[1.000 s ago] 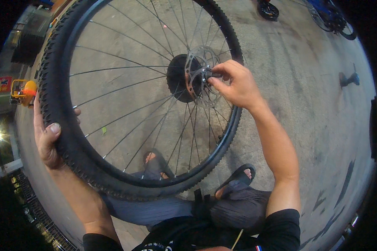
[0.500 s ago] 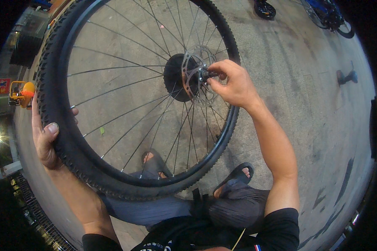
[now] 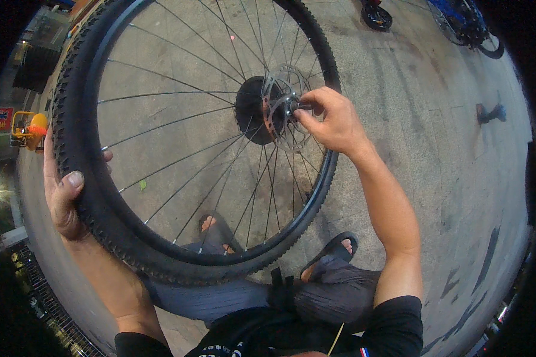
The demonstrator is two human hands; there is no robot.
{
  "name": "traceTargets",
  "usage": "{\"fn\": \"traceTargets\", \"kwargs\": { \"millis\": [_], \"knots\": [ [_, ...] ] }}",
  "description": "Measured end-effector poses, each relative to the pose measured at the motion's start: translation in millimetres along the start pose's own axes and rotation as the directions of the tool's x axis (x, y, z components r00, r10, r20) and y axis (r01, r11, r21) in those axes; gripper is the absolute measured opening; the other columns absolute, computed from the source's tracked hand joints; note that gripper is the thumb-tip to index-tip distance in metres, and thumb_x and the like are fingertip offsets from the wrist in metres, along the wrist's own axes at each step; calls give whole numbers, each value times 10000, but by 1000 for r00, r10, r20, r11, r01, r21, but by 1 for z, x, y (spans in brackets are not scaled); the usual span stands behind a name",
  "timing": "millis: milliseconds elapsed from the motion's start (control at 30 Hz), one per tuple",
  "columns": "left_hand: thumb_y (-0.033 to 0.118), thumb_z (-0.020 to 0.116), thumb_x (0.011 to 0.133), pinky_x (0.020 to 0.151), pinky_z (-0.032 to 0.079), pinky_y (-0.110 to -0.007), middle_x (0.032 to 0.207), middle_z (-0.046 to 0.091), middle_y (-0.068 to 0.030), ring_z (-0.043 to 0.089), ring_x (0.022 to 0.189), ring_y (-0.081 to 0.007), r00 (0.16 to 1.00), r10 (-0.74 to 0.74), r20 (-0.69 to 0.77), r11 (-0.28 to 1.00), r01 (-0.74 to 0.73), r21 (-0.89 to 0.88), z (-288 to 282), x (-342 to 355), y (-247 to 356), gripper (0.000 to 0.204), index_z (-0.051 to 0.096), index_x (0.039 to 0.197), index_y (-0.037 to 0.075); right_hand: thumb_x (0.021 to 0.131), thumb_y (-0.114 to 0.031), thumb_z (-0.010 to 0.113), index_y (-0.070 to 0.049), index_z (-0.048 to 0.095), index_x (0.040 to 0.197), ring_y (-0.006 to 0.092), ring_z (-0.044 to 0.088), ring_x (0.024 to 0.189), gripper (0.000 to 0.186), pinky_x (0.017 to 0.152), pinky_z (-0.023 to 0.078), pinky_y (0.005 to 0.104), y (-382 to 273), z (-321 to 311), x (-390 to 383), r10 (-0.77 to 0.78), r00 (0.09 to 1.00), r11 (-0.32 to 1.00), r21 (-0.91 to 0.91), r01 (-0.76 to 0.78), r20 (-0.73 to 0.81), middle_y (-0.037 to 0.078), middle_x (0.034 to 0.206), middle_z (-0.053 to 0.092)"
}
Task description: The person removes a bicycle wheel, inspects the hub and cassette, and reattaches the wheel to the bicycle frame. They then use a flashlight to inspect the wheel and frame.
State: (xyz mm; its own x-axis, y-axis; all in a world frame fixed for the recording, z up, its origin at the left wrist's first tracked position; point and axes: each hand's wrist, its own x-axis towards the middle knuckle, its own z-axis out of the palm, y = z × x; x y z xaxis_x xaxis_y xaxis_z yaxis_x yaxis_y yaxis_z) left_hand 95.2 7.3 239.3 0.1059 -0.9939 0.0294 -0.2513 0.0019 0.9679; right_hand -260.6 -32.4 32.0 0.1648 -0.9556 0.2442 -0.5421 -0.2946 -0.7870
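Observation:
A bicycle wheel with a knobby black tire [image 3: 86,131] and thin spokes is held tilted in front of me. Its hub carries a black cassette-like disc [image 3: 248,110] and a silver perforated brake rotor [image 3: 278,125]. My left hand [image 3: 65,196] grips the tire's left side, thumb on the tread and fingertips behind the rim. My right hand [image 3: 327,119] pinches the axle end [image 3: 293,104] at the rotor's center with thumb and forefinger; exactly which small part is between them is partly hidden.
My sandalled feet [image 3: 339,250] are on grey pavement [image 3: 446,196]. A blue bicycle [image 3: 464,30] and a black small wheel [image 3: 375,18] are at top right. A dark object [image 3: 491,113] lies at right. A yellow machine [image 3: 30,128] and a railing [image 3: 33,273] are at left.
The wheel and both hands have shifted very slightly left in view. The grip on the tire and the pinch at the axle end look much the same.

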Motion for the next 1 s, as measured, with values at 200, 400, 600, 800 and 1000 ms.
{"fn": "traceTargets", "kwargs": {
  "millis": [200,400,600,800,1000],
  "knots": [
    [138,626,645,703,610,-342,1170,546,-299,679,884,-347,1000,-1,11,999,1,-32,0,1,-13,961,193,1481,-54,768,-115,736,-13,666,961,191,602,723,229,650,483,295,3,-3,-5,-30,1000,999,-38,30,8,80,837,620],
    [120,615,648,719,608,-350,1203,539,-310,678,889,-361,1000,0,-5,999,0,-48,4,0,-14,954,187,1480,-67,772,-84,718,-10,663,955,182,598,722,205,632,474,294,5,-3,-8,3,1000,1000,-7,-3,7,81,834,610],
    [102,604,655,727,605,-356,1189,553,-300,680,885,-358,1000,19,13,998,-18,-67,0,1,-13,946,178,1481,-75,774,-83,721,-7,659,953,185,599,716,204,629,477,290,4,-3,-5,-58,998,998,-19,58,3,83,831,606],
    [105,609,648,719,600,-348,1178,563,-289,681,872,-349,1000,27,0,997,-27,-69,5,1,-9,949,185,1476,-83,758,-88,730,5,653,917,252,645,767,199,672,511,333,0,-6,-3,-4,1000,1000,10,4,11,125,845,636],
    [106,608,643,699,606,-339,1188,552,-302,682,876,-349,1000,13,-19,999,-14,-44,6,-1,-6,959,177,1478,-82,770,-101,735,-8,665,974,168,627,739,234,651,496,288,3,-7,-3,51,998,999,-8,-50,25,80,875,643]
  ]
}}
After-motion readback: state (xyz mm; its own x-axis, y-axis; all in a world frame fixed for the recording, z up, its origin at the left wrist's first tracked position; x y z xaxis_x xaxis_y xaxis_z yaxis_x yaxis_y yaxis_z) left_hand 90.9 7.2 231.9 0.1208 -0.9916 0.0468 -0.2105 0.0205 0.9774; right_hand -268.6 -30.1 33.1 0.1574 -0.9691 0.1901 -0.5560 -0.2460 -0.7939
